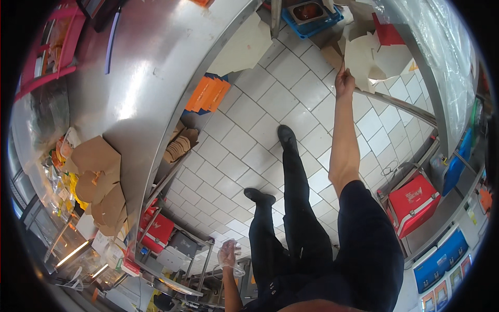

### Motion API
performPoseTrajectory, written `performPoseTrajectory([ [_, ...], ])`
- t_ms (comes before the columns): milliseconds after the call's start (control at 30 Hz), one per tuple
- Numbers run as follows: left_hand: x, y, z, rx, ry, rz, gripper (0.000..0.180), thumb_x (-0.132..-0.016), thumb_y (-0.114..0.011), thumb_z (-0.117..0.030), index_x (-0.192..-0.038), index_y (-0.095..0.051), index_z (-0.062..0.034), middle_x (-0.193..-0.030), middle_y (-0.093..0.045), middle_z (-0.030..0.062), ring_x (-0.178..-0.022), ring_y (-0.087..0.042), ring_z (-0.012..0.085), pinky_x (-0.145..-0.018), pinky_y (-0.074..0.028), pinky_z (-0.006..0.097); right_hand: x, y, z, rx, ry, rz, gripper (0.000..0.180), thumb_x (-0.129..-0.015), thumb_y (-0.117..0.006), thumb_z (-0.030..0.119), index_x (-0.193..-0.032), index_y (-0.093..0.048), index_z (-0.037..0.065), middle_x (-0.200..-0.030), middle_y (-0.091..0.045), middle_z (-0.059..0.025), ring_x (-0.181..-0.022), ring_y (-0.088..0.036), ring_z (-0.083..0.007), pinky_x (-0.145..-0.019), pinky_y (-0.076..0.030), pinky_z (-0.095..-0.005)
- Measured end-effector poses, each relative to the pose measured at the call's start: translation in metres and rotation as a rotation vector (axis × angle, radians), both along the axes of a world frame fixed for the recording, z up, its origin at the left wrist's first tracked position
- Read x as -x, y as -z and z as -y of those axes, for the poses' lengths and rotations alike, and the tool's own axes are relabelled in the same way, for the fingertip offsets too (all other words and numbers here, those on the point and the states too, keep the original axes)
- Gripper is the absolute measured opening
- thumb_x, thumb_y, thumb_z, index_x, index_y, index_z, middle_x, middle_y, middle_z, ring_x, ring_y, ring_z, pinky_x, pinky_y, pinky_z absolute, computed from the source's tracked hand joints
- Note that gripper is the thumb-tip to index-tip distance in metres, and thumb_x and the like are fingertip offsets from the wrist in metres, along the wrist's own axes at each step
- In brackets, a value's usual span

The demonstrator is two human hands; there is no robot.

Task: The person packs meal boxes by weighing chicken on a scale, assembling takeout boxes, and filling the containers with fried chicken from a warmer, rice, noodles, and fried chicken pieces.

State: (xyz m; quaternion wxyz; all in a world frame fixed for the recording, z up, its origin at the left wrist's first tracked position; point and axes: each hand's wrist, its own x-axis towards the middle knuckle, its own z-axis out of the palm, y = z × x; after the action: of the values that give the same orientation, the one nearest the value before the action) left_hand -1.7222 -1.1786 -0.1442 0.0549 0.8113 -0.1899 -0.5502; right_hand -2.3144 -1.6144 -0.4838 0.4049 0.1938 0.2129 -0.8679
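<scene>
Cardboard (333,55), brown, is pinched by right fingers (343,74); reddish stuff (307,10)'s held in a pan (312,21) beyond them; left hand (227,254)'s half-curled, empty.

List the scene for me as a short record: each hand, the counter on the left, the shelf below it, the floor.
Right hand: bare right hand at the edge of folded brown cardboard; firmness of grip unclear
Left hand: left hand in clear plastic glove, held low, nothing visible in it
Counter: shiny steel counter bearing open brown cardboard boxes
Below counter: flat orange stack
Floor: pale rectangular tiles
</scene>
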Motion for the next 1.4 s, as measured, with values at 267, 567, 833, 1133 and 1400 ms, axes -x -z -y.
performPoseTrajectory([
  [267,-0.009,0.009,-0.059,-0.023,0.023,-0.040,0.042,-0.097,-0.054,-0.038,-0.121,-0.057,-0.0037,-0.102,-0.068,0.0095,-0.080,-0.070,0.0201,-0.065,-0.054,0.031,0.002,-0.030,-0.024,-0.139,-0.023,-0.050,0.036,-0.103,-0.025,0.003,-0.136,-0.031,-0.010,-0.135,-0.045,-0.0230,-0.123,-0.052,-0.0325,-0.111,-0.046,-0.0399],
  [567,0.017,0.031,-0.064,-0.011,-0.003,-0.031,0.040,-0.097,-0.054,-0.035,-0.115,-0.061,0.0001,-0.102,-0.069,0.0114,-0.089,-0.068,0.0205,-0.080,-0.054,0.031,-0.042,-0.104,-0.029,-0.342,-0.157,-0.311,0.042,-0.097,-0.026,-0.008,-0.139,-0.031,-0.005,-0.140,-0.042,-0.0188,-0.130,-0.044,-0.0335,-0.115,-0.039,-0.0466],
  [833,0.012,0.026,-0.070,0.183,0.069,0.185,0.043,-0.096,-0.053,-0.044,-0.109,-0.066,-0.0042,-0.091,-0.071,0.0126,-0.081,-0.070,0.0252,-0.074,-0.054,0.037,-0.197,-0.155,-0.147,-0.565,-0.935,-0.559,0.050,-0.101,-0.044,0.009,-0.147,-0.027,0.004,-0.143,-0.041,-0.0177,-0.127,-0.048,-0.0330,-0.099,-0.051,-0.0482],
  [1133,-0.055,-0.105,-0.089,0.517,-0.132,0.744,0.066,-0.082,-0.068,-0.047,-0.130,-0.054,-0.0049,-0.126,-0.059,0.0183,-0.120,-0.055,0.0334,-0.100,-0.045,0.040,-0.431,-0.318,-0.308,0.636,-2.180,-2.300,0.030,-0.089,-0.056,0.017,-0.112,-0.061,-0.002,-0.095,-0.065,-0.0283,-0.086,-0.062,-0.0477,-0.077,-0.051,-0.0486],
  [1400,-0.159,-0.095,-0.258,0.254,-0.303,0.377,0.053,-0.086,-0.058,-0.032,-0.132,-0.051,-0.0074,-0.121,-0.060,0.0233,-0.107,-0.062,0.0362,-0.092,-0.049,0.042,-0.703,-0.488,-0.425,1.665,-1.936,-2.104,0.021,-0.091,-0.057,0.015,-0.108,-0.065,0.006,-0.099,-0.067,-0.0186,-0.094,-0.062,-0.0391,-0.081,-0.049,-0.0456],
])
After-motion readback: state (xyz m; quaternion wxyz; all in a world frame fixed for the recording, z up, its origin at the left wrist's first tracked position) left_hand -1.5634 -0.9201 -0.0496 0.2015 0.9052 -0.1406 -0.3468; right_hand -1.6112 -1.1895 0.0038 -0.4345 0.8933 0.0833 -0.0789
